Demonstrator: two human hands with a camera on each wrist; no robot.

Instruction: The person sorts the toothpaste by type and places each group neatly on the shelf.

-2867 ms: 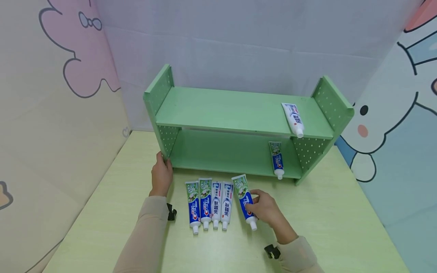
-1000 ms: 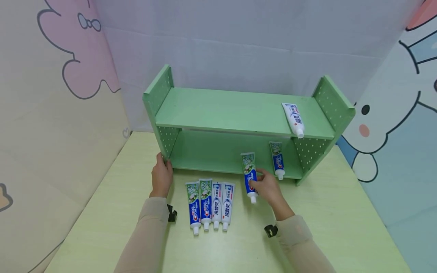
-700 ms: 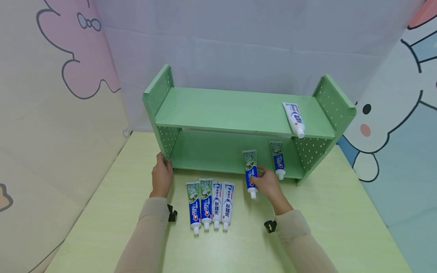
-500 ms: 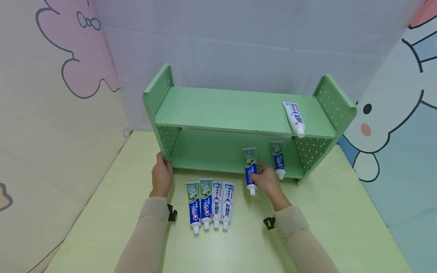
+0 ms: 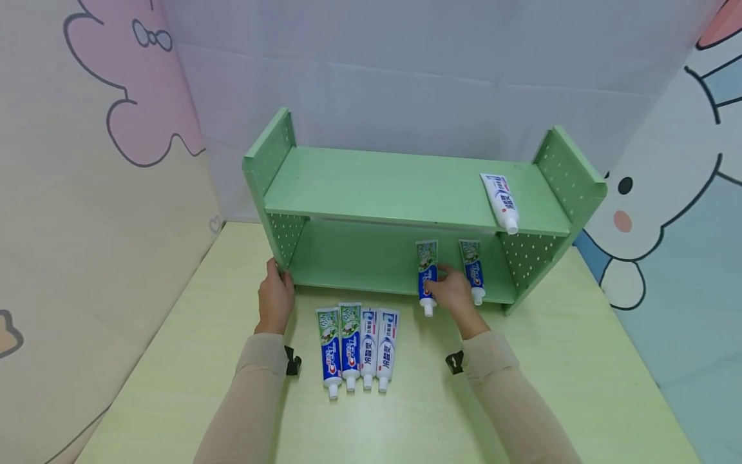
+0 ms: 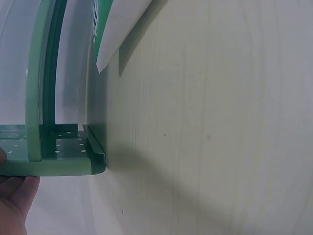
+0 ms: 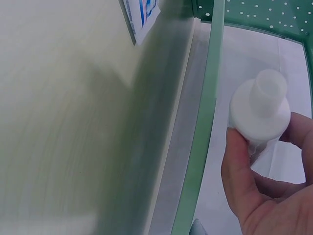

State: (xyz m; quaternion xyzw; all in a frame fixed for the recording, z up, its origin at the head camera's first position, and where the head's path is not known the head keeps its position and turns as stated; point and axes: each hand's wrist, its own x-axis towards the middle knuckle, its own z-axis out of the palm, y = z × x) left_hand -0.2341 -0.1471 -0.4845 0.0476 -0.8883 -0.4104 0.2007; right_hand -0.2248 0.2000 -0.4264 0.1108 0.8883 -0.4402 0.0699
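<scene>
My right hand (image 5: 453, 291) pinches a green-and-blue toothpaste tube (image 5: 427, 261) by its lower part, cap toward me. The tube is at the front of the lower level of a green two-tier shelf (image 5: 371, 183); whether it touches the board, I cannot tell. The right wrist view shows its white cap (image 7: 259, 105) between thumb and fingers. My left hand (image 5: 275, 299) grips the shelf's left side panel near the bottom; in the left wrist view only part of this hand (image 6: 14, 200) shows. To the right of the held tube, a matching tube (image 5: 472, 267) lies on the lower level.
A white toothpaste tube (image 5: 500, 200) lies at the right of the upper level, its cap over the front edge. On the table (image 5: 371, 428), before the shelf, two green-and-blue tubes (image 5: 330, 345) and two white tubes (image 5: 386, 345) lie side by side.
My right hand has carried the toothpaste tube from above the table forward and slightly right, into the lower level's front. The left hand has stayed on the side panel.
</scene>
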